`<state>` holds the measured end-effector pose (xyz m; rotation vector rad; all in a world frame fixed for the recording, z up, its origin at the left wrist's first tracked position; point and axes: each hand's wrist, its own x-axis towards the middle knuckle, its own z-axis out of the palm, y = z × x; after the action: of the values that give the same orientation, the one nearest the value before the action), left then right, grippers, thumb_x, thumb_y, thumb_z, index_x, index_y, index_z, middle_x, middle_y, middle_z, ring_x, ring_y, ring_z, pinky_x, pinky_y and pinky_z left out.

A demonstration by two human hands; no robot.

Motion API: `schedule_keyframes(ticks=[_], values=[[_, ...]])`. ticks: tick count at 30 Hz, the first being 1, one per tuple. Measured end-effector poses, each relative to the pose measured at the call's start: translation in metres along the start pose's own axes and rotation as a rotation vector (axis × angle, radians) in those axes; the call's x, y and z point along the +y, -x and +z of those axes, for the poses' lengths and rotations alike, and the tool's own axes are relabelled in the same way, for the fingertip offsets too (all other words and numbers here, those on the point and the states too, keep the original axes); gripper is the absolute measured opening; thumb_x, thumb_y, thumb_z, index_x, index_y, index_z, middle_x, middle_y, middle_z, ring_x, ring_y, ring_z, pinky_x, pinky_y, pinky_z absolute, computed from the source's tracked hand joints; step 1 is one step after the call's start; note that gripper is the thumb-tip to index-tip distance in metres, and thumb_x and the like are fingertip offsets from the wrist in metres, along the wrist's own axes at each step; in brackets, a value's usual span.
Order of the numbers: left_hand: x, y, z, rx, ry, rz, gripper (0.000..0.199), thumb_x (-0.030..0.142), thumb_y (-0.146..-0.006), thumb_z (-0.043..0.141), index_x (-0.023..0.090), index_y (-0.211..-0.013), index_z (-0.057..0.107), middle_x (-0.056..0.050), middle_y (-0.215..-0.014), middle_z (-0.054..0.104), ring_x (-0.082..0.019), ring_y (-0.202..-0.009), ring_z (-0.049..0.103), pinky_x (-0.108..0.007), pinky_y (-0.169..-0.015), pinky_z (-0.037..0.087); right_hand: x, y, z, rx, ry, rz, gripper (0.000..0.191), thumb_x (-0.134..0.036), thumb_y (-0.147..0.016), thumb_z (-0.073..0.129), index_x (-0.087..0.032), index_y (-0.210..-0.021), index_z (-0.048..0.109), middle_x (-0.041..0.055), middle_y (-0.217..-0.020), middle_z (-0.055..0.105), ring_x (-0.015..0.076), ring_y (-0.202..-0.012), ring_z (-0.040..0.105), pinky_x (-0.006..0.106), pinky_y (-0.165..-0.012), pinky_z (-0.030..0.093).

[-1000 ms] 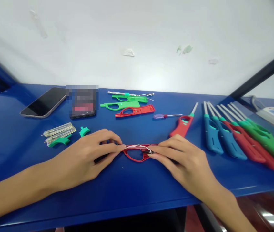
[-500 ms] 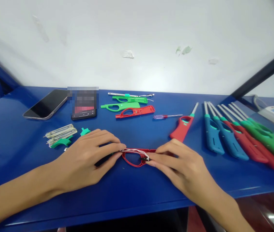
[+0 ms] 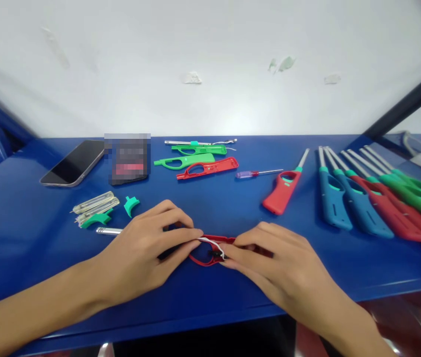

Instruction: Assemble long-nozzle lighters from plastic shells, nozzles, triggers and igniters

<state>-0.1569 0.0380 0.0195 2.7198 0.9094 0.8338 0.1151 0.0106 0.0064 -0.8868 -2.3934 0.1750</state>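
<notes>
A red lighter casing half (image 3: 207,263) with a finger loop lies between my hands near the front of the blue table. White wire (image 3: 213,242) runs over it to a small black part (image 3: 214,254) at the loop's right side. My left hand (image 3: 150,245) pinches the wire at the loop's upper left. A silver lighter tube (image 3: 109,231) sticks out beneath that hand, the rest of it hidden. My right hand (image 3: 279,258) is closed on the casing's right part, fingertips close to the black part.
Green trigger pieces (image 3: 131,204) and clear fuel tanks (image 3: 94,203) lie left, two phones (image 3: 74,162) behind them. Loose green casing halves (image 3: 186,161), a red casing half (image 3: 210,168) and a screwdriver (image 3: 257,173) lie farther back. Red (image 3: 282,192), blue (image 3: 332,198) and green lighters rest right.
My left fingertips have moved right along the wire, covering more of the loop's left end. More of the silver tube shows left of that hand. My right hand keeps its grip.
</notes>
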Motion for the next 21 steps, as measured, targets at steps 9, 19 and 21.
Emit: schedule_keyframes(ticks=[9,19,21], values=[[-0.0015,-0.0018,0.0012,0.008,-0.117,0.077,0.015,0.015,-0.104,0.059,0.018,-0.105,0.074,-0.005,-0.097,0.072,-0.017,-0.084,0.064,-0.030,-0.073,0.052,-0.0008,-0.0030,-0.0003,0.008,-0.019,0.012,0.016,-0.026,-0.105,0.065,-0.024,-0.117,0.075,-0.0025,-0.095,0.072,0.0142,-0.079,0.057,0.031,-0.073,0.045],[-0.0053,0.0000,0.0028,-0.008,-0.165,0.116,0.017,0.012,-0.104,0.056,0.017,-0.108,0.072,-0.006,-0.099,0.072,-0.017,-0.083,0.066,-0.032,-0.074,0.049,-0.0003,-0.0021,0.0003,0.003,0.011,0.000,0.018,-0.028,-0.107,0.060,-0.026,-0.116,0.075,-0.0027,-0.095,0.071,0.0143,-0.077,0.056,0.031,-0.073,0.043],[-0.0054,-0.0004,0.0025,-0.010,-0.177,0.125,0.018,0.013,-0.105,0.055,0.017,-0.107,0.072,-0.006,-0.099,0.072,-0.017,-0.083,0.067,-0.032,-0.074,0.049,-0.0001,-0.0024,0.0002,-0.004,0.019,0.001,0.017,-0.029,-0.107,0.060,-0.025,-0.113,0.076,-0.0025,-0.094,0.072,0.0146,-0.076,0.055,0.032,-0.071,0.043]])
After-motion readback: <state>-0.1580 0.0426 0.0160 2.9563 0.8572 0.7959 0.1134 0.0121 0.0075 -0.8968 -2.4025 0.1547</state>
